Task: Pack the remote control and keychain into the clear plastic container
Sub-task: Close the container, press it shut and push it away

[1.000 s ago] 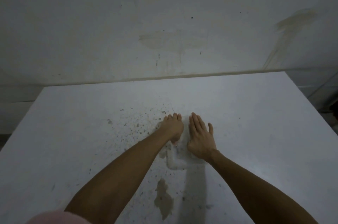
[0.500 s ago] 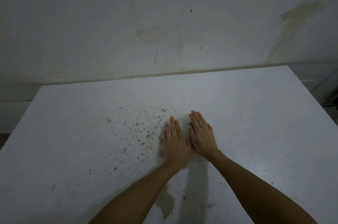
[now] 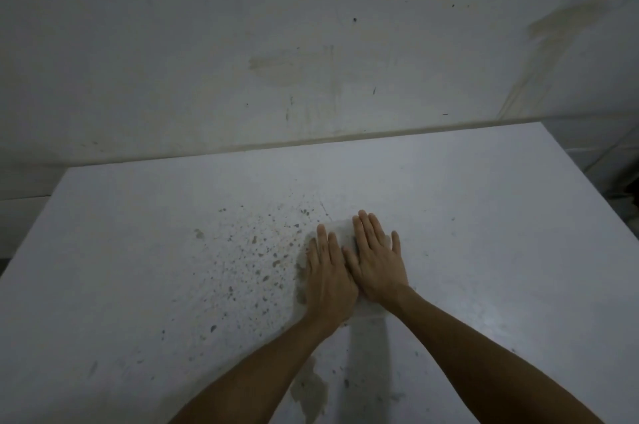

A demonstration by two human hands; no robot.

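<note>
The clear plastic container (image 3: 338, 232) lies on the white table (image 3: 484, 250), faint and mostly covered by my hands. My left hand (image 3: 328, 276) rests flat on its left part, palm down with straight fingers. Beside it, touching it, my right hand (image 3: 377, 259) lies flat on the right part. Neither hand grips anything. A pale corner of the container (image 3: 371, 311) shows below my right wrist. The remote control and the keychain are not visible; I cannot tell whether they are under my hands.
Brown specks and chipped patches (image 3: 262, 250) mark the table left of the container, and a larger chipped patch (image 3: 311, 392) lies near my left forearm. A stained wall (image 3: 311, 60) stands behind the table's far edge.
My left hand went from curled at the container's left edge to flat on top of it, beside the right hand. The right hand has stayed pressed flat.
</note>
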